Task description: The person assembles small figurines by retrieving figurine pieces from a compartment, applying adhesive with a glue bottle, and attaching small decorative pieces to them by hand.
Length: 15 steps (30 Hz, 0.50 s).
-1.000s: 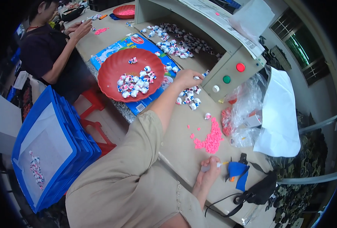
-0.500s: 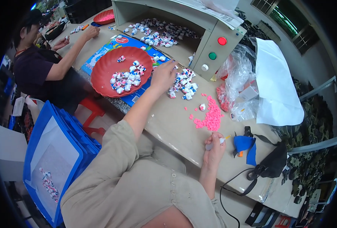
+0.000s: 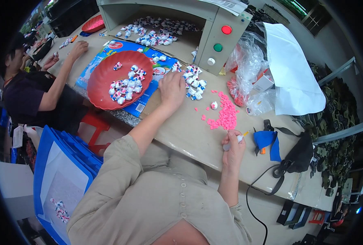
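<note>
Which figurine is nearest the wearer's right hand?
The lone figurine beside the pink pieces; the other visible ones are farther off, such as the cluster by the left hand and those in the red dish.

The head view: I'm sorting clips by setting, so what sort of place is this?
Probably an assembly workshop: heaps of similar small figures and a pile of pink pieces lie on the table, near a grey machine with red and green buttons.

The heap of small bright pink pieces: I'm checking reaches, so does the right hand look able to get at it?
Probably yes: the right hand is close beside the pink heap with nothing visible between, though the small white yellow-tipped bottle it holds may hamper picking.
</note>
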{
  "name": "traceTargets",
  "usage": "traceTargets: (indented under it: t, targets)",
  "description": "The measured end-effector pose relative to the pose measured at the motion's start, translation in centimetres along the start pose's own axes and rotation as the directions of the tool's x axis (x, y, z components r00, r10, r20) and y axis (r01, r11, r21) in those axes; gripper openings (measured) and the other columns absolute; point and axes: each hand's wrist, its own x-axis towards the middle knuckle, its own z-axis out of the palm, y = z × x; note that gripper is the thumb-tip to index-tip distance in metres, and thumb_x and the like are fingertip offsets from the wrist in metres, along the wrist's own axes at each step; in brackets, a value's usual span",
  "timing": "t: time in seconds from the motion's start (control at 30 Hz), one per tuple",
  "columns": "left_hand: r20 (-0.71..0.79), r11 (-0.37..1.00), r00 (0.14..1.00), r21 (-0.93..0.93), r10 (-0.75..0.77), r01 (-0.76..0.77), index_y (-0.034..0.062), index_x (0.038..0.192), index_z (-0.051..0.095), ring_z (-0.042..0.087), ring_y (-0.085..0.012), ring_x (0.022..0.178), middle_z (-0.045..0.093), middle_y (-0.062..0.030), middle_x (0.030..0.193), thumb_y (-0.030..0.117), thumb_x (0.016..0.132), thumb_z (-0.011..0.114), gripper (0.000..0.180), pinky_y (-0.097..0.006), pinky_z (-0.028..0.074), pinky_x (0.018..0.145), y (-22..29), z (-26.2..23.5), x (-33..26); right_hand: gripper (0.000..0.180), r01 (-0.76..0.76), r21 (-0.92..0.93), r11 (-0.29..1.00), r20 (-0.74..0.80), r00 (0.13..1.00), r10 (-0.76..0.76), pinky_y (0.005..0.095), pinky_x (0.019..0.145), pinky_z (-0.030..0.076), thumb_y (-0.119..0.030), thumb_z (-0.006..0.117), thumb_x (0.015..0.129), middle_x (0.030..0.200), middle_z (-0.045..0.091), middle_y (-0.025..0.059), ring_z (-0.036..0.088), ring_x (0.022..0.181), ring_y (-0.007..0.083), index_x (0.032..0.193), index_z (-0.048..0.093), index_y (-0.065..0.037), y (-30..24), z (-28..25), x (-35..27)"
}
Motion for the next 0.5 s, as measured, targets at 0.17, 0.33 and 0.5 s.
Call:
traceTargets:
  t: [0.17, 0.33, 0.5]
  targets:
    - [-0.064, 0.915, 0.986, 0.387, 0.154, -0.117, 0.0052, 0.104, 0.053, 0.043, -0.0283, 0.105, 0.048, -0.0144, 0.112, 0.019, 0.082, 0.044, 0.027, -0.044, 0.027, 0.09, -0.8, -0.9, -0.4, 0.011, -0.002, -0.026, 1.0, 0.012, 1.0, 0.002, 0.0229, 0.05, 0.038, -0.011, 0.059, 0.076, 0.061, 0.048, 0.0019, 0.044, 0.053, 0.0089, 0.08, 0.053, -0.002, -0.1, 0.3, -0.1]
    - [0.173, 0.978, 0.977, -0.149, -0.121, 0.147, -0.0002, 0.106, 0.05, 0.036, -0.0359, 0.111, 0.041, -0.0223, 0.119, 0.018, 0.083, 0.043, 0.03, -0.041, 0.027, 0.095, -0.3, 1.2, -1.3, 0.01, 0.016, -0.065, 0.998, 0.018, 1.0, -0.015, 0.0225, 0.05, 0.038, -0.01, 0.059, 0.076, 0.061, 0.048, 0.0019, 0.044, 0.053, 0.0088, 0.079, 0.053, -0.002, 0.0, 0.5, 0.1]
    - [0.162, 0.908, 0.984, -0.396, -0.078, 0.137, -0.0018, 0.108, 0.047, 0.034, -0.0377, 0.113, 0.039, -0.0259, 0.118, 0.016, 0.084, 0.042, 0.031, -0.042, 0.026, 0.096, 2.5, 2.0, -2.9, 0.009, 0.027, -0.078, 0.997, 0.023, 0.999, -0.026, 0.0222, 0.049, 0.038, -0.01, 0.059, 0.076, 0.061, 0.049, 0.0021, 0.044, 0.052, 0.0088, 0.079, 0.054, -0.002, 0.1, 0.5, 0.2]
